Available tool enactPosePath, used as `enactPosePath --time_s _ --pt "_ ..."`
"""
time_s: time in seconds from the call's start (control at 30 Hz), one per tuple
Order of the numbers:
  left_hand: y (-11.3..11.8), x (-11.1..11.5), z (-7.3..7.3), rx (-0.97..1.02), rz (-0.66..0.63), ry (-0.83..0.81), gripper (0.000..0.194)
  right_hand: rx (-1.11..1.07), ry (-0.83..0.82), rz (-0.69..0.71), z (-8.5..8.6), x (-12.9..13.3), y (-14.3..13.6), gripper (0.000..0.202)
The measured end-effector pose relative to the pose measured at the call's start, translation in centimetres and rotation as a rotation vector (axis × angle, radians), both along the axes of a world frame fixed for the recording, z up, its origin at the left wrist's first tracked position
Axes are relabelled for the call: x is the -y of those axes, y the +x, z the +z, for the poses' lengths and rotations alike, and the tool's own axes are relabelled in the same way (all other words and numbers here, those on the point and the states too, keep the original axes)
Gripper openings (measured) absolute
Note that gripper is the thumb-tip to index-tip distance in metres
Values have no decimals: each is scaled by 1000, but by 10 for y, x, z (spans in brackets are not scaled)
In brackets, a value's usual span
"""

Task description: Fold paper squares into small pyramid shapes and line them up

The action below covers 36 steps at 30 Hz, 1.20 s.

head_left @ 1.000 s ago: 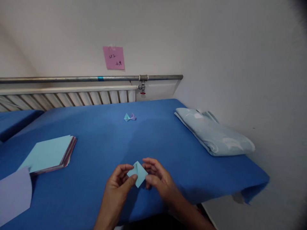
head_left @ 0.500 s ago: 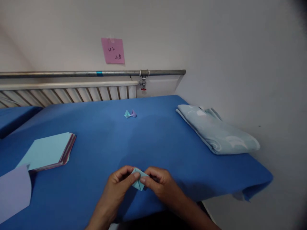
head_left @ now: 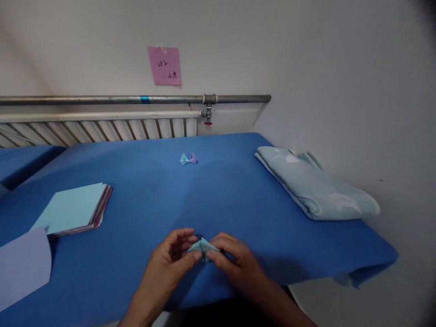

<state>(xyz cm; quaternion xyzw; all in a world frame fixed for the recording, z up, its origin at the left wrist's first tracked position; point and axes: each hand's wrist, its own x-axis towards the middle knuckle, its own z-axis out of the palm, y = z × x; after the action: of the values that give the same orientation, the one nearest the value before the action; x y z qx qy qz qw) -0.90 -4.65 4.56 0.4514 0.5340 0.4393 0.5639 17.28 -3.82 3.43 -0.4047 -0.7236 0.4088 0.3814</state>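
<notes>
A small folded piece of light blue paper (head_left: 203, 245) is between my two hands, close to the front edge of the blue-covered table (head_left: 146, 200). My left hand (head_left: 172, 254) pinches its left side, the thumb on the near face and the fingers curled behind. On its right side my right hand (head_left: 235, 256) grips it the same way, thumb in front. Pointed corners of the paper stick out at the top and sides. Its underside is partly hidden by the thumbs. Farther back lie two small folded paper pieces, one light blue (head_left: 184, 159) and one purple (head_left: 193, 158).
A stack of coloured paper (head_left: 73, 206) lies at the left, with a lilac sheet (head_left: 25, 263) overlapping its near corner. On the right is a folded pale blanket (head_left: 316, 186). A radiator (head_left: 119, 129) and a metal pipe (head_left: 102, 100) run along the wall behind.
The paper has gone from a flat diamond to a raised, pointed shape with its corners spread. My left fingers have loosened somewhat behind it. The whole view has shifted slightly.
</notes>
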Motion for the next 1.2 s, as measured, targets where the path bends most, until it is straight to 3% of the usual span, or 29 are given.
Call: enactPosePath --time_s 0.13,0.23,0.33,0.67,0.97,1.2 --pt "-5 8 7 -228 -88 271 5 -28 185 48 -5 3 6 17" --pt "-7 13 11 -314 -120 503 13 -85 249 2 -7 5 7 23" --pt "-7 15 11 -347 -148 605 16 -112 284 -50 -7 7 5 23" --pt "-9 16 -1 -274 -154 533 12 -256 203 -59 -9 6 -3 16" --pt "-8 18 -6 -226 -102 500 15 -334 -243 -80 -15 11 -14 11" --pt "-10 17 -9 -244 -112 512 16 -369 -367 -60 -9 11 -14 14"
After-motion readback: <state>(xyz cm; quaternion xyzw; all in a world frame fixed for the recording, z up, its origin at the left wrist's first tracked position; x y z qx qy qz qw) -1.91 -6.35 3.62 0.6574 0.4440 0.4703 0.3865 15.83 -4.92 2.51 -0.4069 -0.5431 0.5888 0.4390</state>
